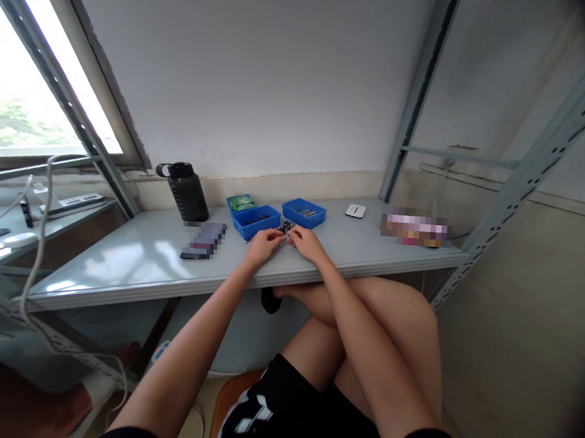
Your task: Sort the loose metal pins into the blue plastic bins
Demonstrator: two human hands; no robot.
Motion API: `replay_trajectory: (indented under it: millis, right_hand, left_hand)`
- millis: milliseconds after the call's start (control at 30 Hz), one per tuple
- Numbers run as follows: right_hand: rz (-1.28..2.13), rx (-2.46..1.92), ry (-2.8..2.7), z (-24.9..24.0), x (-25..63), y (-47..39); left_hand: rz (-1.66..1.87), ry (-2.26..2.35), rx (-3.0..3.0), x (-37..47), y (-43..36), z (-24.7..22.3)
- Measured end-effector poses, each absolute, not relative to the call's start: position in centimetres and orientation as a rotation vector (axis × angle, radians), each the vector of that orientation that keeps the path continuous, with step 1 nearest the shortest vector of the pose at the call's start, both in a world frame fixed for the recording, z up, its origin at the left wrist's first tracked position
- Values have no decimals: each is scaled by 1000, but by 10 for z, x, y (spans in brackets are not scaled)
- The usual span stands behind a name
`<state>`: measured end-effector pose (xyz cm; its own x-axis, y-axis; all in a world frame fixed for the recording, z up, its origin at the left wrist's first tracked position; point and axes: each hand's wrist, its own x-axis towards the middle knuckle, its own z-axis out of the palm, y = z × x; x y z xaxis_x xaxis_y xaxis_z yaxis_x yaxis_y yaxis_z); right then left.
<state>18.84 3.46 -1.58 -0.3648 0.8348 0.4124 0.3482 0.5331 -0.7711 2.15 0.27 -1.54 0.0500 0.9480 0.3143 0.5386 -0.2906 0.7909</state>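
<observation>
My left hand (267,242) rests at the front of the grey shelf table, thumb and fingers pinched together. Beside it, my right hand (305,241) is also closed in a pinch, its fingertips close to those of the left. Whatever small piece each holds is too small to name. Just behind the fingertips lies a pile of small dark and silvery pieces (286,226), partly covered by the hands. A blue bin (257,232) with dark small pieces stands behind my left hand. Behind my right hand, another blue bin (317,221) holds thin silvery pieces like screws.
A third blue bin (230,204) contains green packets. To the left are a dark water bottle (189,193) and a blurred phone-like object (204,241). A white square item (356,211) and a blurred pink package (416,229) lie right. Metal shelf posts (405,113) frame the table.
</observation>
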Motion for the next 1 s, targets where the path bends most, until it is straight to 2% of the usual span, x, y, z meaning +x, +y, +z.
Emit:
replay_trajectory:
  millis: [1000]
  right_hand:
    - [572, -964, -2075, -13, 189, 31]
  left_hand:
    - [1244, 1426, 1843, 22, 3, -18]
